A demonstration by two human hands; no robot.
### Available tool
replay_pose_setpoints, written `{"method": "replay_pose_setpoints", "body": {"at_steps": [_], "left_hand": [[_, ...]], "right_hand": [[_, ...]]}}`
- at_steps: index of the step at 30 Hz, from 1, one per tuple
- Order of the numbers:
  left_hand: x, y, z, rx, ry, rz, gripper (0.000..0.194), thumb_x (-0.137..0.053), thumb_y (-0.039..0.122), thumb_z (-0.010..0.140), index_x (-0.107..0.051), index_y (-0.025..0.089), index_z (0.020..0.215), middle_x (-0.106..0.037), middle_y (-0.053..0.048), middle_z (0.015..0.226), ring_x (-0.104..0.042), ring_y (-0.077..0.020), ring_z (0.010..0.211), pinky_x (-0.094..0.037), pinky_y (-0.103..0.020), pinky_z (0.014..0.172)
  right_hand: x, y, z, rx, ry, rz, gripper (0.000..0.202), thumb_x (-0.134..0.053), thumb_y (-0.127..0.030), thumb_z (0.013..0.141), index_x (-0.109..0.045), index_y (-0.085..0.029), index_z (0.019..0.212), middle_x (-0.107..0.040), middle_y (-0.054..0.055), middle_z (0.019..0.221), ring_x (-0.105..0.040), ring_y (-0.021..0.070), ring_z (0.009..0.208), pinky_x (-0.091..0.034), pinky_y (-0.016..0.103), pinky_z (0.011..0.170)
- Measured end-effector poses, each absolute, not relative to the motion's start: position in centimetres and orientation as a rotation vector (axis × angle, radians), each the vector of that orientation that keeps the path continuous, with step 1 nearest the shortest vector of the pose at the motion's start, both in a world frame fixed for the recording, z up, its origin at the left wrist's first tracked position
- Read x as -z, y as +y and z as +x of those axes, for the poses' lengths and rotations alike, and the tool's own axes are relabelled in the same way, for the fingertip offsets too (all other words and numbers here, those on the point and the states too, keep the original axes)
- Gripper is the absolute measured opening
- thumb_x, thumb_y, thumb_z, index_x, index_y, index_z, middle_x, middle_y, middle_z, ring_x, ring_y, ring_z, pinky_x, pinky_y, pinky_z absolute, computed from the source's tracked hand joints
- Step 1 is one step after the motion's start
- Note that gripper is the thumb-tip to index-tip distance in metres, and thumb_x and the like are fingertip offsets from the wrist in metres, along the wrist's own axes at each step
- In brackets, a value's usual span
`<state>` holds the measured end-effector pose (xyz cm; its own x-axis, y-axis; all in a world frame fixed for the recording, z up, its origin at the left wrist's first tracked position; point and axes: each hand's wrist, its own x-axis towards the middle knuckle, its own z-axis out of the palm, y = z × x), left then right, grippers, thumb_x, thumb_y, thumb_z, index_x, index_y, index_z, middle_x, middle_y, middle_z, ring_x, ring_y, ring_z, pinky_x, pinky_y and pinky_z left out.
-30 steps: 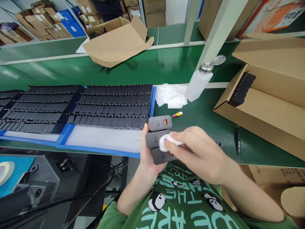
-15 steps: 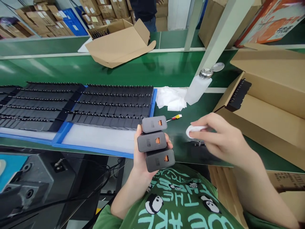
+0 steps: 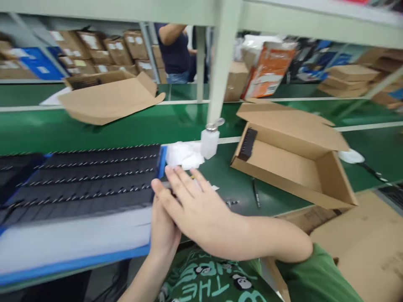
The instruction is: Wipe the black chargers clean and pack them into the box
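Note:
My left hand (image 3: 164, 228) is upright in front of me, its fingers mostly covered. Against it lies my right hand (image 3: 197, 205), flat with the fingers stretched out. A small grey edge of the chargers (image 3: 167, 185) shows between the hands; the rest of them is hidden. Left of my hands, a blue-edged tray (image 3: 126, 253) carries rows of black chargers (image 3: 103, 178) on white foam. Just beyond my fingertips are white wipes (image 3: 184, 156) and a white pump bottle (image 3: 209, 142) with its lid up.
An open cardboard box (image 3: 283, 161) on the right has a few black pieces at its left end. A small black tool (image 3: 255, 193) lies before it. Another open carton (image 3: 110, 98) stands on the far ledge. A green-white post (image 3: 222, 63) rises behind the bottle. A person (image 3: 174, 50) stands beyond.
My right hand has come left from over the table and now lies flat against the left, covering the three chargers. The white wad it pinched no longer shows. The view has tilted up and turned right.

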<state>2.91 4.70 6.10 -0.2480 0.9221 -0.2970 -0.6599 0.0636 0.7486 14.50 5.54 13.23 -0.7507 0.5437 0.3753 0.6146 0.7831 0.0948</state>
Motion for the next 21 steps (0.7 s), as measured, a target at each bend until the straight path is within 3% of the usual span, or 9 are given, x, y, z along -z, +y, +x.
{"method": "replay_pose_setpoints", "body": {"at_steps": [3, 6, 9, 12, 16, 19, 21], "left_hand": [[-6.5, 5.0, 4.8, -1.622, 1.121, 0.475, 0.042, -0.074, 0.043, 0.082, -0.062, 0.032, 0.121, -0.073, 0.004, 0.109, -0.071, -0.0146, 0.093, -0.056, -0.023, 0.079], [-7.0, 5.6, 6.3, -1.523, 1.040, 0.725, 0.048, -0.067, 0.054, 0.085, -0.060, 0.029, 0.125, -0.069, 0.000, 0.123, -0.067, -0.0190, 0.109, -0.054, -0.027, 0.092], [-7.1, 6.7, 6.6, -1.269, 0.943, 1.014, 0.057, -0.053, 0.062, 0.090, -0.050, 0.028, 0.137, -0.060, -0.006, 0.137, -0.060, -0.0252, 0.123, -0.049, -0.037, 0.104], [-6.9, 8.2, 6.4, -1.050, 1.064, 1.304, 0.058, -0.044, 0.060, 0.096, -0.039, 0.030, 0.145, -0.055, -0.010, 0.143, -0.057, -0.0279, 0.128, -0.045, -0.046, 0.108], [-6.3, 11.6, 8.3, -0.676, 1.171, 1.997, 0.049, -0.048, 0.049, 0.096, -0.047, 0.029, 0.142, -0.051, -0.012, 0.147, -0.055, -0.0315, 0.130, -0.048, -0.049, 0.105], [-5.3, 15.3, 11.9, -0.590, 1.094, 2.251, 0.052, -0.055, 0.036, 0.091, -0.051, 0.027, 0.141, -0.039, -0.013, 0.157, -0.042, -0.0372, 0.142, -0.038, -0.056, 0.114], [-4.4, 17.4, 14.3, -0.584, 1.097, 2.294, 0.052, -0.058, 0.031, 0.088, -0.054, 0.022, 0.139, -0.030, -0.018, 0.161, -0.040, -0.0420, 0.142, -0.038, -0.061, 0.112]], "right_hand": [[-12.3, 5.6, 14.4, 0.520, -2.506, -1.079, 0.059, -0.044, -0.021, 0.099, -0.030, -0.001, 0.153, -0.053, 0.024, 0.142, -0.051, 0.0354, 0.132, -0.041, 0.050, 0.112], [-12.9, 5.6, 17.3, 0.556, -2.375, -1.158, 0.062, -0.051, -0.020, 0.094, -0.033, -0.004, 0.151, -0.058, 0.022, 0.133, -0.054, 0.0365, 0.122, -0.049, 0.052, 0.100], [-14.2, 6.9, 23.5, 0.107, -2.357, -1.310, 0.090, -0.071, -0.024, 0.073, -0.030, -0.007, 0.151, -0.054, 0.022, 0.135, -0.052, 0.0379, 0.121, -0.050, 0.054, 0.098], [-13.8, 10.6, 31.9, -0.392, -2.013, -1.554, 0.101, -0.078, -0.024, 0.058, -0.034, -0.020, 0.149, -0.048, 0.016, 0.142, -0.045, 0.0373, 0.131, -0.039, 0.056, 0.112], [-9.9, 17.9, 41.4, -0.525, -1.746, -1.765, 0.090, -0.083, -0.024, 0.062, -0.042, -0.018, 0.143, -0.051, 0.018, 0.138, -0.053, 0.0380, 0.123, -0.044, 0.060, 0.105], [-6.2, 22.2, 44.6, -0.627, -1.656, -1.764, 0.050, -0.069, -0.033, 0.090, -0.052, -0.018, 0.135, -0.056, 0.012, 0.134, -0.060, 0.0273, 0.115, -0.053, 0.050, 0.096], [-3.9, 23.5, 45.3, -0.650, -1.622, -1.753, 0.040, -0.063, -0.035, 0.096, -0.055, -0.018, 0.132, -0.057, 0.011, 0.133, -0.061, 0.0250, 0.114, -0.055, 0.047, 0.095]]}}
